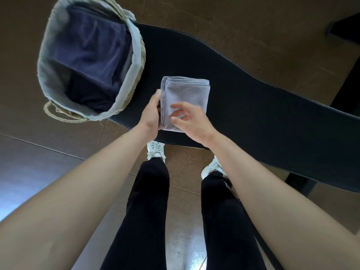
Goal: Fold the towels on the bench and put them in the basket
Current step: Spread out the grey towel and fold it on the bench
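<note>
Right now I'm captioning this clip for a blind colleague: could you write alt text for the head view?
A person's left hand grips the left edge of a folded pale towel on a black bench, while the right hand rests loosely curled fingers on top. To the left, a lined woven basket at the bench's end holds dark towels.

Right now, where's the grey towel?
Centre of the head view: the towel lies folded on the bench, just right of the basket, its left edge held by the left hand.

Brown speckled floor (243, 20), dark furniture (342, 26)
</note>
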Available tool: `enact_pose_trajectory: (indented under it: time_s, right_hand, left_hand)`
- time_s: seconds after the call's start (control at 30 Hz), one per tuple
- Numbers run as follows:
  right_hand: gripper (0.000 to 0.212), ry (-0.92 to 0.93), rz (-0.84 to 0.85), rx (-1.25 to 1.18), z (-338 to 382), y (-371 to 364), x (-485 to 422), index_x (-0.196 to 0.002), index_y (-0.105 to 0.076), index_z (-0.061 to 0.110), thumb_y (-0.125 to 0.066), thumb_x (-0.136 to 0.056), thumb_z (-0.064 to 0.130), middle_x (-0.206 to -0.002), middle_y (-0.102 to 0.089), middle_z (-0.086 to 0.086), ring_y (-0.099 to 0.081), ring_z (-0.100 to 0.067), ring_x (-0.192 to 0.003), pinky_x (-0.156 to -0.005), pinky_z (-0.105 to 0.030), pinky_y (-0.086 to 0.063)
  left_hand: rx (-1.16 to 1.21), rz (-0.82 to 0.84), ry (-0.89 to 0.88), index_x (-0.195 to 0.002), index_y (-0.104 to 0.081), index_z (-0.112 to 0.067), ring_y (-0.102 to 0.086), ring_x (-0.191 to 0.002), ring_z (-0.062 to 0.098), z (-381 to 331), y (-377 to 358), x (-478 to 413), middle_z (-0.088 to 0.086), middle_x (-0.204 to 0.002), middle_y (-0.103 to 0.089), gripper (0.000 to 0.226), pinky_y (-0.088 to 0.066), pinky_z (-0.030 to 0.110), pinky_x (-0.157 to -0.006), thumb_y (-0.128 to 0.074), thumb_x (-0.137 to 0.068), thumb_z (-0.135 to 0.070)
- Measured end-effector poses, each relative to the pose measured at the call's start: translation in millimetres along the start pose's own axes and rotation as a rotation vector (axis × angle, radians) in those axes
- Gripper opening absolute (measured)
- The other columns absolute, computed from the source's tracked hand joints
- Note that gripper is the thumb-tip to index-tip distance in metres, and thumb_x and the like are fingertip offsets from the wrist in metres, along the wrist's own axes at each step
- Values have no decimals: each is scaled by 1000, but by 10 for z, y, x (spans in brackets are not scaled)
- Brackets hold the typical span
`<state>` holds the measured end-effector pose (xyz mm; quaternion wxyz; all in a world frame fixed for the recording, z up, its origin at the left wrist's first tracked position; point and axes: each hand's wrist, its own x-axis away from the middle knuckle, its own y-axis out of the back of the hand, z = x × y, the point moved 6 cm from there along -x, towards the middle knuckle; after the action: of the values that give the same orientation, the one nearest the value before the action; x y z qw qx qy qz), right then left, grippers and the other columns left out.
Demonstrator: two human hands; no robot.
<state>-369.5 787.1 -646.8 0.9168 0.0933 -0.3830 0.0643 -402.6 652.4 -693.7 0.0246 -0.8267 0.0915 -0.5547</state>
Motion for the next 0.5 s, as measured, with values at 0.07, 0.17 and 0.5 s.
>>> enact_pose_trajectory:
  time_s: [0.07,0.17,0.5]
  right_hand:
    - [34,-34,-144,31,-151,112,25,-126,-67,15,-67,-93,8,-103,-70,2,-68,-12,-94,-88,-33,-60]
    - [28,-74,-423,102,-366,380,173,-117,-69,15,-65,-91,7,-104,-66,1,-63,-9,-86,-86,-26,-54]
    - [44,-528,-245,-480,-753,296,277,-128,-59,19,-62,-98,51,-125,-70,-2,-68,-21,-114,-96,-47,-58]
  left_hand:
    - [-72,-32,-16,-126,-69,-18,-72,-114,31,-7,-2,-6,7,-122,-75,55,-58,49,-95,-62,-92,-60]
    - [-314,-162,-97,-123,-59,-18,-73,-103,20,-48,-2,-26,0,-115,-72,51,-62,38,-86,-83,-84,-38]
    - [-230,-10,-65,-127,-64,-14,-75,-105,21,26,-43,4,4,-118,-76,35,-60,44,-97,-74,-94,-16]
